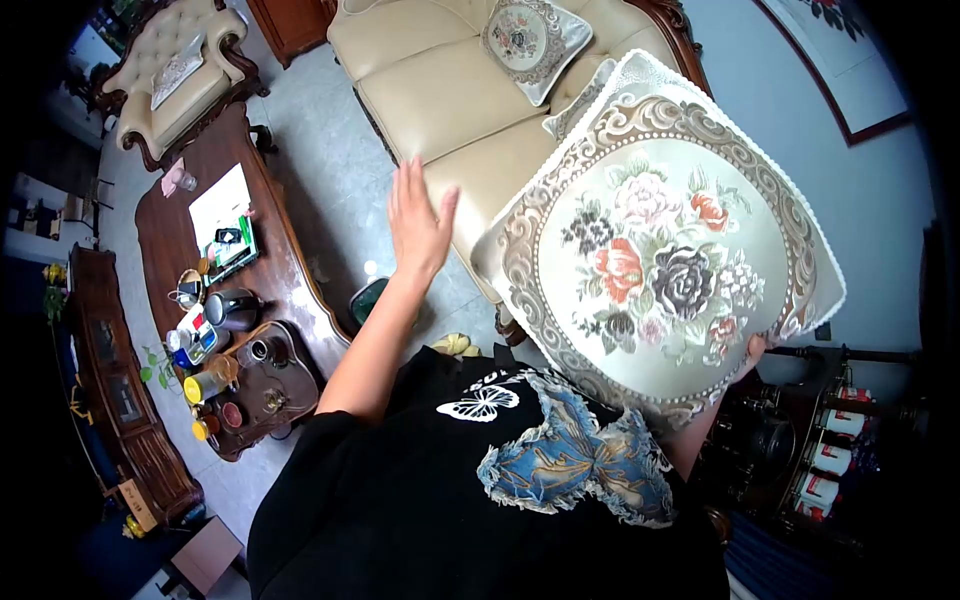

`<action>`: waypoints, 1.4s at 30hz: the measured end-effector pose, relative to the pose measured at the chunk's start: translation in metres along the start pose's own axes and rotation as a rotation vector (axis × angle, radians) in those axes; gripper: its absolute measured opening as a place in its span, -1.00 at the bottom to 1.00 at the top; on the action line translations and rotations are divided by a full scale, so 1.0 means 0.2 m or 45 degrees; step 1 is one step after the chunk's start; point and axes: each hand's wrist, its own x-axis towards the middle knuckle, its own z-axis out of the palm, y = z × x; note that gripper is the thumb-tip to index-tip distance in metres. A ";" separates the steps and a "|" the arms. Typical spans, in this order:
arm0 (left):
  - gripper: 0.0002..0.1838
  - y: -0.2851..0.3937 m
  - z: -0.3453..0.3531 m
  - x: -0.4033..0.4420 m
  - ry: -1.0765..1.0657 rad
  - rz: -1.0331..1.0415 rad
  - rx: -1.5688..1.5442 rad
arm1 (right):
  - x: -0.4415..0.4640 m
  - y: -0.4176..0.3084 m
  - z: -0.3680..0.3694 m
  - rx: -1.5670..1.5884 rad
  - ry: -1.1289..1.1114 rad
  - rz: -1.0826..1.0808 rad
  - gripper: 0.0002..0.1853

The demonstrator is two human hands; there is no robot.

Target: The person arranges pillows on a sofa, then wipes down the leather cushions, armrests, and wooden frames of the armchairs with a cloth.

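Observation:
A large square cushion (665,250) with embroidered flowers and a white braided edge is held up on the right side of the view. My right hand (752,358) grips its lower right edge; most of that hand is hidden behind the cushion. My left hand (418,222) is raised to the left of the cushion, apart from it, with fingers stretched out and nothing in them. Beyond both hands stands a cream leather sofa (440,85). On it rests a matching floral cushion (530,42), and another cushion (578,103) is partly covered by the held one.
A dark wooden coffee table (165,235) stands left, bearing papers, a metal pot (232,309) and a tea tray (300,385) with jars. A tufted armchair (170,70) is at the far left. Shelving with red-and-white containers (832,459) stands right. A framed picture (850,75) hangs on the wall.

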 end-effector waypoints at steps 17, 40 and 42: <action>-0.32 0.12 0.02 -0.12 -0.029 0.215 0.076 | -0.08 -0.03 -0.08 0.068 -0.024 0.015 -0.28; -0.32 0.62 0.26 0.24 -0.995 -0.046 -0.763 | -0.01 -0.06 0.12 0.285 -0.076 0.001 -0.29; -0.31 0.60 0.23 0.23 -1.003 -0.360 -1.019 | 0.03 -0.04 0.10 0.304 -0.067 0.015 -0.29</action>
